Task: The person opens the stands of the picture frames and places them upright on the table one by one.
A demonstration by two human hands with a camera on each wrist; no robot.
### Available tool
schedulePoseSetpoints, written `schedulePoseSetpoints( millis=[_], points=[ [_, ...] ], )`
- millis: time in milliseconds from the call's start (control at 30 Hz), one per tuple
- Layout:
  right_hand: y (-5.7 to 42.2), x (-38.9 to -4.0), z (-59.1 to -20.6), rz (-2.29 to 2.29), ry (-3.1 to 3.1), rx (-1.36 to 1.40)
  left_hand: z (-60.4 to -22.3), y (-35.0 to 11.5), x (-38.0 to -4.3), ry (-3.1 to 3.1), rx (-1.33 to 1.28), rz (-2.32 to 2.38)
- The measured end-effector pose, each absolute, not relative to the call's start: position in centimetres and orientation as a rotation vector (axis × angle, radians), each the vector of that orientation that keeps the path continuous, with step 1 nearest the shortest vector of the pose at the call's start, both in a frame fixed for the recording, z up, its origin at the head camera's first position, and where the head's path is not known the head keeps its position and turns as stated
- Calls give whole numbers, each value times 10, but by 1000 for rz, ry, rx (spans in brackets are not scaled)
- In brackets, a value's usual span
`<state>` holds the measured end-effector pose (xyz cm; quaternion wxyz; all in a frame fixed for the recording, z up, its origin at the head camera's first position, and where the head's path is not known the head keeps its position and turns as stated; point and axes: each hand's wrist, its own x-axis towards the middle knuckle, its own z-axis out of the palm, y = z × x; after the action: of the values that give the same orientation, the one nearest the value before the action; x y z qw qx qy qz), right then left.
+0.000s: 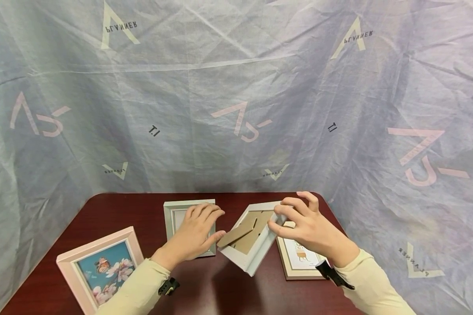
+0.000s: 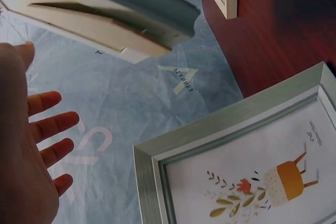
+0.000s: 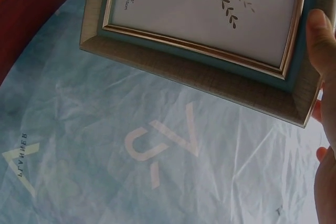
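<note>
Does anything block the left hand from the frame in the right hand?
Nothing visible does: a bare gap separates the left hand from the held frame. The green frame sits beyond, not between.

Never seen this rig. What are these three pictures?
No machine here: a person works bare-handed. The wide picture comes from a camera worn on the head, looking forward and down; the others from one on each wrist. On the dark red table are a pink frame, a green frame and a cream frame. The right hand grips a fourth frame, tilted, its back facing the head camera; its front shows in the right wrist view. The left hand is open beside it.
</note>
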<state>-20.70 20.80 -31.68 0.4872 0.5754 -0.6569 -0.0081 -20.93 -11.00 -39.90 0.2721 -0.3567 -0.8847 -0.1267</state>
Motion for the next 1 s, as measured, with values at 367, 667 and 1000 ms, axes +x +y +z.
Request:
schedulePoseSetpoints(
  millis=[367, 667, 1000],
  points=[
    [205, -199, -310, -19, -1543, 1389, -401, -100, -208, -2317, -1072, -322],
    [201, -192, -304, -34, -1503, 1375, -403, -98, -209, -2256, -1121, -305],
    [196, -189, -300, -34, -1424, 1377, -404, -99, -207, -2232, -1145, -296]
  ],
)
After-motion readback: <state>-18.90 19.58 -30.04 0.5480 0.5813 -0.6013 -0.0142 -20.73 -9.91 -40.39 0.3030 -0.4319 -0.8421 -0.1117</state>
